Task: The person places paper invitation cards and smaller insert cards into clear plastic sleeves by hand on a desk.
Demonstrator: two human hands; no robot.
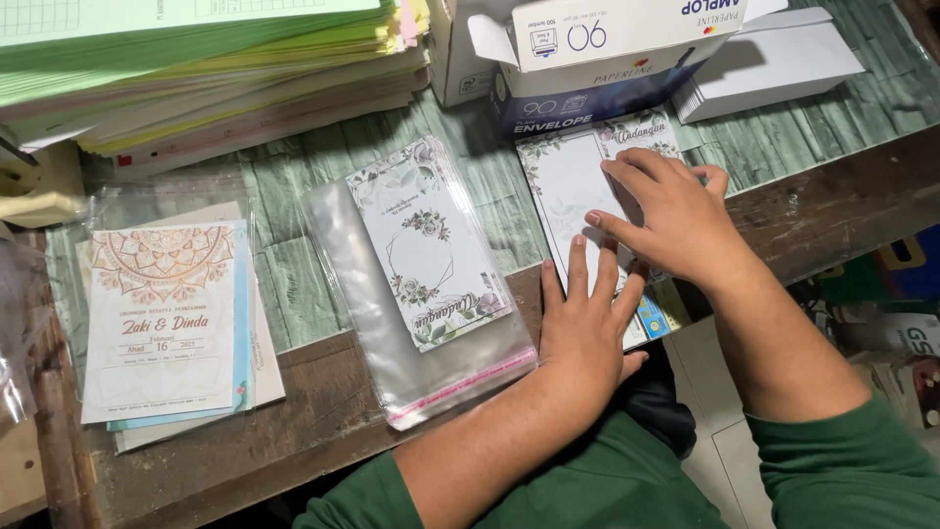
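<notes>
A white floral card [566,186] lies unfolded on the table's front right. My left hand [585,323] rests flat on its near end, fingers together and pointing away from me. My right hand [671,211] presses down on the card's right half, fingers spread toward the left. Neither hand grips anything. Left of my hands a stack of floral cards [426,245] lies on a pile of clear plastic sleeves [392,343].
A stack of white cards with an orange mandala [166,313] sits at the left. A tall pile of coloured paper [206,69] fills the back left. An open blue-and-white envelope box [597,69] and white envelopes [774,64] stand behind the card. The wooden table edge [832,201] runs at right.
</notes>
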